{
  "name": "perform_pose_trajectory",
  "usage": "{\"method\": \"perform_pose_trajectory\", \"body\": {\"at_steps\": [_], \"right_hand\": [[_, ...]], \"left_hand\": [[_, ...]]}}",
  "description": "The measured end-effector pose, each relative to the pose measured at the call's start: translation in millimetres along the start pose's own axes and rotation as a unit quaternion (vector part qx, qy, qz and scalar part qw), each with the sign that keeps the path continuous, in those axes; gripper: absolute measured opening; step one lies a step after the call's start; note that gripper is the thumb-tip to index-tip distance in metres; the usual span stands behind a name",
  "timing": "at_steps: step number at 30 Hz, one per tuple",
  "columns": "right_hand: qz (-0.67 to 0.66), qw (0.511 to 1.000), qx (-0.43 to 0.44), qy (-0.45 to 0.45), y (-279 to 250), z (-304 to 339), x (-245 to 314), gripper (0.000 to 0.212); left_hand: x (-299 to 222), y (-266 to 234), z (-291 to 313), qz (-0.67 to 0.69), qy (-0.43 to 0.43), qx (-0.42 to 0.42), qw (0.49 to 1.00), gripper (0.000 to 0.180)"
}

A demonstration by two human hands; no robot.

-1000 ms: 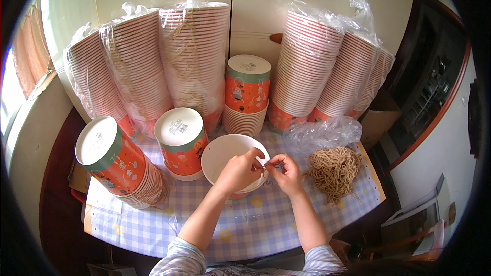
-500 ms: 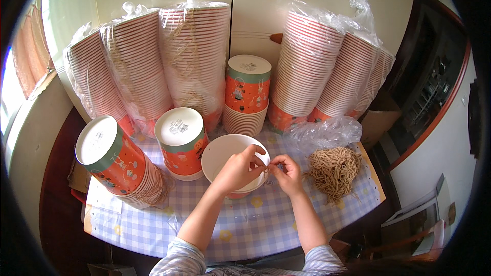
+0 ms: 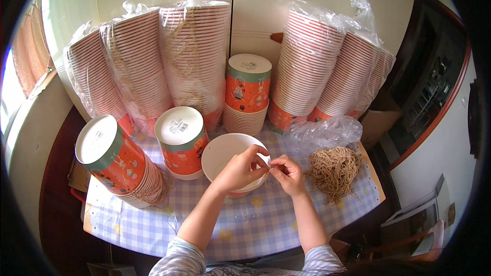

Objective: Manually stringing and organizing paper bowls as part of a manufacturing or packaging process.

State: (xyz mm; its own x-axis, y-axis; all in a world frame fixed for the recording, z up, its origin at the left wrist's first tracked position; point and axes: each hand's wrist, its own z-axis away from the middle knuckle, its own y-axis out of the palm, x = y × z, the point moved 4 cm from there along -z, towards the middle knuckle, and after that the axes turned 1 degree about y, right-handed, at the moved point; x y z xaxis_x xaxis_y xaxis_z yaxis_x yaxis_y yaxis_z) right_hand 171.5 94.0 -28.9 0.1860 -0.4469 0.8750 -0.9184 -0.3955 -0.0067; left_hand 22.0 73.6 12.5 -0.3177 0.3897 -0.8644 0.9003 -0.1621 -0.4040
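Both hands point(image 3: 266, 168) at white bowl point(image 3: 220, 153) rim

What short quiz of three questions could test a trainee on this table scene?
1. True or false: both hands meet at the rim of the open white bowl.
2. What lies right of the right hand? A) pile of brown string B) scissors C) a plate
3. Fill in: the left hand rests over the ____ bowl.

Key: 1 true; 2 A; 3 white
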Motion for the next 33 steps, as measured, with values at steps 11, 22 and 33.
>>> {"method": "perform_pose_trajectory", "body": {"at_steps": [11,22,33], "right_hand": [[0.078,0.996,-0.015,-0.044,-2.4,-1.1,-2.3,0.006],[0.028,0.999,-0.027,0.012,-2.7,-0.2,-5.3,0.010],[0.007,0.999,-0.035,0.037,-4.4,-0.2,-11.3,0.011]], "left_hand": [[0.7,1.6,-0.6,0.007,-0.010,0.013,1.000,0.034],[-2.1,3.8,0.6,-0.096,-0.059,0.020,0.993,0.016],[0.7,2.7,0.7,-0.093,-0.054,0.027,0.994,0.016]]}}
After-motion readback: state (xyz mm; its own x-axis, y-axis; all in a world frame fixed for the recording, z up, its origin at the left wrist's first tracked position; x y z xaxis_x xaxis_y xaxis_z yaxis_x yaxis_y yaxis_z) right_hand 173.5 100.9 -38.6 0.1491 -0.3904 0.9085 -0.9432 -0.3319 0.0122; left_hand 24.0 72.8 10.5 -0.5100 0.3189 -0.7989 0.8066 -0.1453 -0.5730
